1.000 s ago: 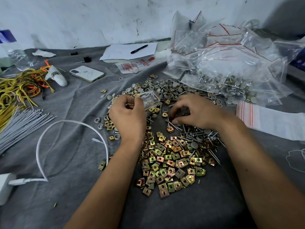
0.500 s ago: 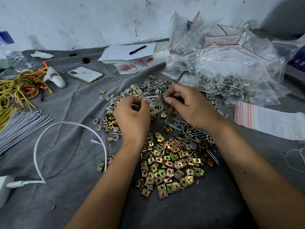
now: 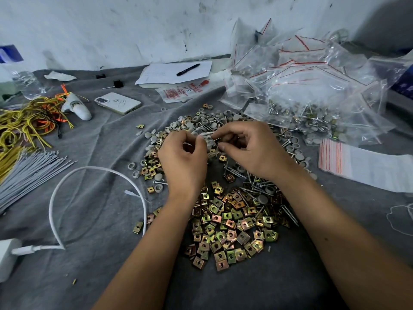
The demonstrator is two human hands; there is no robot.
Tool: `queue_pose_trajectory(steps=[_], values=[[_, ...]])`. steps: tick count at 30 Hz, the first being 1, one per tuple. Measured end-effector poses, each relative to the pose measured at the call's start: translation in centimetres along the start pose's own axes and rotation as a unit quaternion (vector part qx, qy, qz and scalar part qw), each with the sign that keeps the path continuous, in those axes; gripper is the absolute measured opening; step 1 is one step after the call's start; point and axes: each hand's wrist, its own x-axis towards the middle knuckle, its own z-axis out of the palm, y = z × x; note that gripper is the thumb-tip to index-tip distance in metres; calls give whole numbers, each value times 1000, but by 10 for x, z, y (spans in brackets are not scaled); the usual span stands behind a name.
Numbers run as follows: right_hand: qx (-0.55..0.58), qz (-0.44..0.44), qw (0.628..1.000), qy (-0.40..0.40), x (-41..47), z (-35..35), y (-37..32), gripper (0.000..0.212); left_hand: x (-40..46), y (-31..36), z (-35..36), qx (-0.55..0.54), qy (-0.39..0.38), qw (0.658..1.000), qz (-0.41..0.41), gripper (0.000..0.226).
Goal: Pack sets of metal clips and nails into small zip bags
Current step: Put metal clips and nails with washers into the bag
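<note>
A small clear zip bag (image 3: 209,139) is held between both hands above the parts. My left hand (image 3: 183,157) pinches its left edge and my right hand (image 3: 250,146) pinches its right edge with thumb and fingers. What lies inside the bag is hard to make out. Below the hands lies a heap of gold-coloured square metal clips (image 3: 230,224). Loose nails (image 3: 252,182) lie to the right of it, under my right wrist. Grey round caps (image 3: 201,119) are spread just beyond the hands.
A pile of filled zip bags (image 3: 312,90) sits at the back right, a flat stack of unfilled bags (image 3: 362,168) at the right. A phone (image 3: 117,102), paper with a pen (image 3: 187,69), yellow wires (image 3: 20,126), grey ties (image 3: 29,171) and a white cable (image 3: 89,173) lie left.
My right hand rose from the nails and came to the bag held by my left hand. Both hands now hold the bag together, a little farther from me.
</note>
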Motion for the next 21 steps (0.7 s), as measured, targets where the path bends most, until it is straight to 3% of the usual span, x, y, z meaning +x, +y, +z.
queue_pose_trajectory(steps=[9,15,18,21], values=[[-19,9,998,55,2,-4,6,34,-2,-1,1,-3,-15,1000,19,22],[-41,21,987,152,3,-27,20,8,-1,-2,1,-12,-12,1000,7,23],[-119,50,985,112,2,-42,29,5,0,-4,1,-12,-12,1000,3,24],[-176,75,981,-1,0,-52,35,6,0,-4,1,-8,-11,1000,3,24]])
